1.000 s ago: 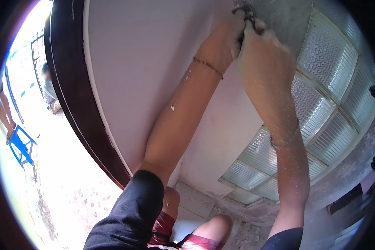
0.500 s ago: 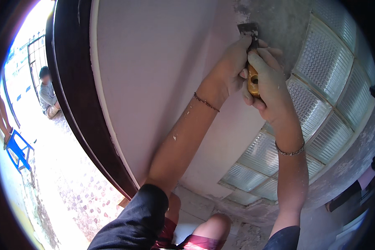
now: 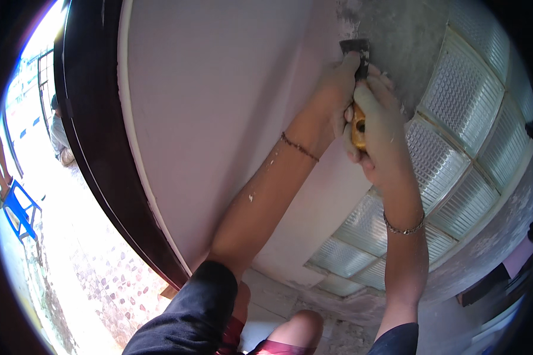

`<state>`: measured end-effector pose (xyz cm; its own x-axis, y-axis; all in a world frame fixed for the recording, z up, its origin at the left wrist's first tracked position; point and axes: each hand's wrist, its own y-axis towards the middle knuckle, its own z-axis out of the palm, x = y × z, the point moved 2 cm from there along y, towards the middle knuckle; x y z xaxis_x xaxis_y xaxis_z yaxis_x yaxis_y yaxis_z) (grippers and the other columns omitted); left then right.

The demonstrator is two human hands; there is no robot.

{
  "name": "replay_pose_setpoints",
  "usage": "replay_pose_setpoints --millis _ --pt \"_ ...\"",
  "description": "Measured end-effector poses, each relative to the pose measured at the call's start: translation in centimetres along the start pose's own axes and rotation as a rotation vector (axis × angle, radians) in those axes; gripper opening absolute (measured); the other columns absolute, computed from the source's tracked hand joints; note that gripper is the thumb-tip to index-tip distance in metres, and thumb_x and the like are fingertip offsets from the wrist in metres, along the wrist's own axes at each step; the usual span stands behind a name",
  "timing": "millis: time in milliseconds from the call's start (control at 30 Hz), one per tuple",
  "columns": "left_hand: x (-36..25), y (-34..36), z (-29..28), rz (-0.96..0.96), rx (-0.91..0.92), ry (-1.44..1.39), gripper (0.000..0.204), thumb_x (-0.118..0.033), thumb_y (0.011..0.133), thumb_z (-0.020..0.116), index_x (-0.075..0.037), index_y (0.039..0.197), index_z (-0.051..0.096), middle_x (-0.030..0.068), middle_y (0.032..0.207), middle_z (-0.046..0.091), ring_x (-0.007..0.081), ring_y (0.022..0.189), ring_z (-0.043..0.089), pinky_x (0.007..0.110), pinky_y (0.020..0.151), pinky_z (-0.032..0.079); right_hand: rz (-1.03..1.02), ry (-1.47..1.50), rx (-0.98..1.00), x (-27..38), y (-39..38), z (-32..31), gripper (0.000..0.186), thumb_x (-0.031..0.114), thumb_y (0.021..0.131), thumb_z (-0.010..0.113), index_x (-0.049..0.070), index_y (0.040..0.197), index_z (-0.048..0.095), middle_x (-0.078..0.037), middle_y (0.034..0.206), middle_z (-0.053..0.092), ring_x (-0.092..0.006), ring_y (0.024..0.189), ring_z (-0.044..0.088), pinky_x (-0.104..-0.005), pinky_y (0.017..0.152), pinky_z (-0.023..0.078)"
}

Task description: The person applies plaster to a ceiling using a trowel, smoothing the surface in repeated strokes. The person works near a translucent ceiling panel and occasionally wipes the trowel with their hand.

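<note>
My right hand [image 3: 378, 127] is wrapped round the yellow handle [image 3: 359, 133] of a dark-bladed scraper [image 3: 352, 45]. My left hand [image 3: 336, 94] is closed on the scraper near the neck of its blade, its thumb on the blade. Pale dust coats my fingers. The blade is against the wall where pale pink paint [image 3: 305, 53] meets a rough grey patch with flaking edges [image 3: 408, 41], just left of a panel of glass blocks [image 3: 465, 89].
A dark door frame [image 3: 98, 148] borders the wall at left. Beyond it are a bright paved floor [image 3: 106, 278], a metal gate [image 3: 44, 77], a seated person [image 3: 60, 136] and another person's legs at a blue plastic stool [image 3: 21, 210]. My bent knees [image 3: 299, 328] are below.
Both hands and the scraper have moved downward from higher on the wall, bringing the yellow handle into sight, with a further slight drop over the last half second.
</note>
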<state>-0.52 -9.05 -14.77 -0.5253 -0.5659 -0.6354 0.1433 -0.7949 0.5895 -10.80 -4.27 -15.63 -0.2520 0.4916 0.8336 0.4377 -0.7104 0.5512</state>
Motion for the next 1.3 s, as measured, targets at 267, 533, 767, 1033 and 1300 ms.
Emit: replay_pose_setpoints --millis 267,533,767,1033,1300 --pt "0.0 0.9 -0.4 -0.015 0.024 -0.035 0.044 -0.032 0.110 0.039 0.003 0.097 0.063 0.0214 0.088 0.073 0.0230 0.063 0.065 0.034 0.059 0.056 -0.070 0.014 -0.034 -0.4 0.9 0.4 0.013 0.022 0.105 0.050 0.011 0.097 0.052 0.001 0.074 0.051 -0.0092 0.034 0.037 -0.0224 0.030 0.027" --pt "-0.1 0.4 0.0 -0.084 0.006 0.019 0.043 -0.032 0.110 0.038 0.000 0.096 0.062 0.0188 0.092 0.073 0.0226 0.065 0.064 0.033 0.057 0.054 0.013 -0.062 -0.011 0.0 0.8 -0.2 0.021 0.020 0.103 0.045 0.007 0.087 0.046 -0.003 0.070 0.051 -0.0130 0.039 0.046 -0.0277 0.031 0.031" --pt "-1.0 0.8 -0.4 -0.014 -0.020 0.081 0.044 -0.034 0.110 0.038 0.003 0.099 0.061 0.0198 0.092 0.073 0.0212 0.060 0.062 0.032 0.050 0.051 -0.037 -0.071 -0.008 0.1 1.2 0.2 0.017 0.022 0.103 0.047 0.008 0.093 0.049 -0.001 0.071 0.052 -0.0109 0.038 0.043 -0.0254 0.031 0.030" --pt "0.1 0.5 -0.7 -0.061 0.009 0.028 0.048 -0.037 0.110 0.038 0.003 0.098 0.062 0.0185 0.091 0.074 0.0165 0.046 0.053 0.028 0.040 0.044 0.011 -0.137 -0.073 -0.4 0.5 0.1 0.015 0.022 0.106 0.048 0.010 0.099 0.054 0.000 0.074 0.051 -0.0084 0.037 0.038 -0.0227 0.031 0.028" --pt "0.1 2.3 -0.7 -0.017 0.050 -0.050 0.049 -0.037 0.110 0.036 0.002 0.097 0.062 0.0168 0.089 0.074 0.0162 0.043 0.050 0.029 0.039 0.044 -0.044 -0.180 -0.047 -0.7 1.7 -0.4 0.017 0.023 0.106 0.047 0.009 0.098 0.054 -0.001 0.074 0.051 -0.0092 0.038 0.039 -0.0247 0.032 0.027"
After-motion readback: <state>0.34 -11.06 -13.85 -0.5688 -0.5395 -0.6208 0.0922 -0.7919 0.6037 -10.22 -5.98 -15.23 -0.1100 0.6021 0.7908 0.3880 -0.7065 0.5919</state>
